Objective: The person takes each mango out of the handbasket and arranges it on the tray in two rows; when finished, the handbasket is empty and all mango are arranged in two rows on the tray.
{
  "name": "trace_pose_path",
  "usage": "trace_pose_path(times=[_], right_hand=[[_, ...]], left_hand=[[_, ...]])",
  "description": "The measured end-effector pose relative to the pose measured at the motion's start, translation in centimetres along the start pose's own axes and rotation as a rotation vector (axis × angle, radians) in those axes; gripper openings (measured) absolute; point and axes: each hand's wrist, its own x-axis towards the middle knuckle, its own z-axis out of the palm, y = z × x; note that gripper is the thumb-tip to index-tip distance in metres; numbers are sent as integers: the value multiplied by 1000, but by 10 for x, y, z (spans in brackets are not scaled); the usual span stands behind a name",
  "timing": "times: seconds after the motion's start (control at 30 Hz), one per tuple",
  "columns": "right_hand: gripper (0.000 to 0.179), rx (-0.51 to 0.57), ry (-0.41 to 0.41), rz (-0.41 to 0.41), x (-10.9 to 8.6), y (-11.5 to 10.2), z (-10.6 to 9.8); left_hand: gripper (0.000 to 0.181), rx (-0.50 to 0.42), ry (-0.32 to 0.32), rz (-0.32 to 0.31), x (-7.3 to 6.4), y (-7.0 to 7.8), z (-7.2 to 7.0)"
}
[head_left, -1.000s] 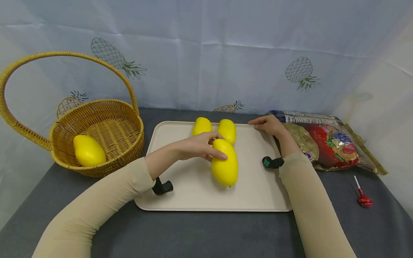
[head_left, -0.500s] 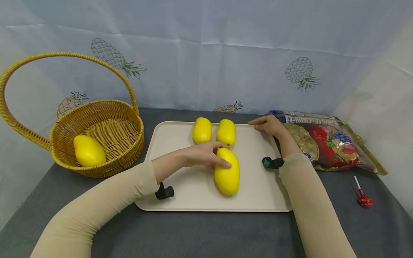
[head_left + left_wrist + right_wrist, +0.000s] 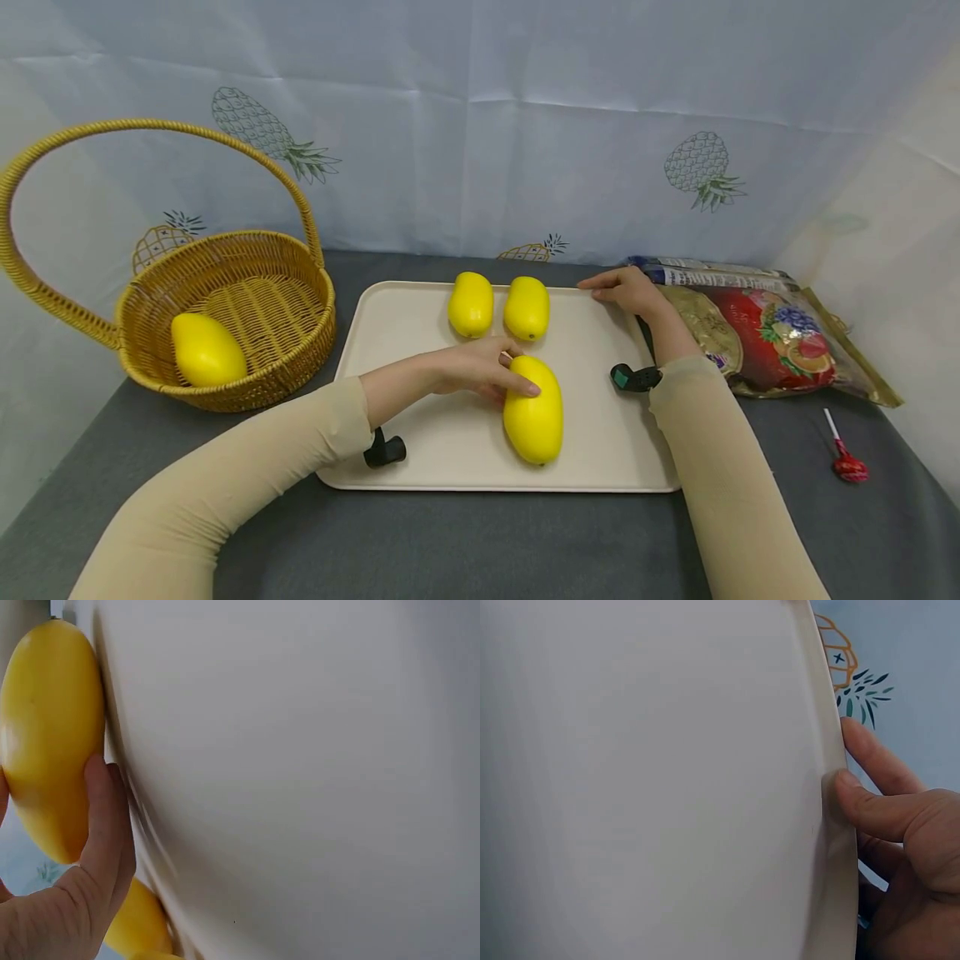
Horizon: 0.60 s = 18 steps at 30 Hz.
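Observation:
My left hand holds a yellow mango between thumb and fingers, over the front middle of the cream tray. From the left wrist view, the fingers lie along the side of that mango, close to the tray's surface. Two more mangoes, a left one and a right one, lie side by side at the tray's back edge. At the back right corner, my right hand grips the rim, its thumb on top and the other fingers outside.
A wicker basket with a tall handle stands left of the tray, one mango inside. To the right lie a colourful food bag and a red lollipop. A pineapple-print cloth hangs behind.
My left hand has brought the mango toward the front of the tray and slightly right, uncovering the two mangoes behind. The right hand has stayed at the tray's corner.

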Motion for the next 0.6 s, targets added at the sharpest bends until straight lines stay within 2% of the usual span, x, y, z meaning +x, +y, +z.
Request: trace_pose_path(times=[0.07,0.13,0.23,0.3,0.37,0.6], right_hand=[[34,4,-1,-1,-1,-1,0],[34,2,-5,-7,-2,-1,0],[34,3,-7,-11,-2,-2,0],[35,2,-12,-15,-2,-2,0],[35,1,-14,-14,-2,-2,0],[35,1,-18,-11,-3,-3,0]], left_hand=[[71,-19,5,3,0,0,1],[58,-24,7,13,0,-1,2],[39,-1,10,39,1,-1,2],[33,16,7,49,2,-2,1],[36,34,4,48,3,-1,1],[64,53,-8,14,3,-1,2]])
